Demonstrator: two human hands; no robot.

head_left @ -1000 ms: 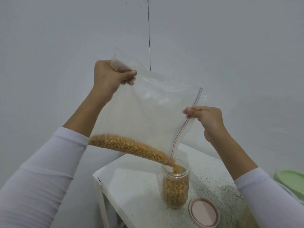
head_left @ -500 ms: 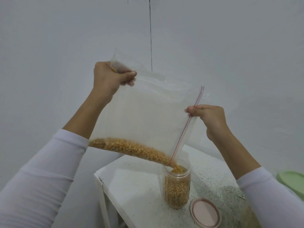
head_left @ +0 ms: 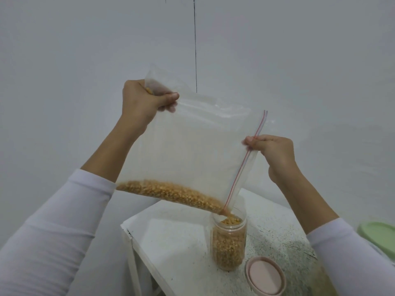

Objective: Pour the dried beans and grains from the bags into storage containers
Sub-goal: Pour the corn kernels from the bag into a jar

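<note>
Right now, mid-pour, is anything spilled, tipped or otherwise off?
Nothing stands out. The bag feeds grains into the upright jar, with no spill visible on the table. The pink lid lies beside the jar.

Both arms raised, L hand point(head_left: 142, 103) fist-gripped up high, R hand point(head_left: 272, 149) pinching lower.
</note>
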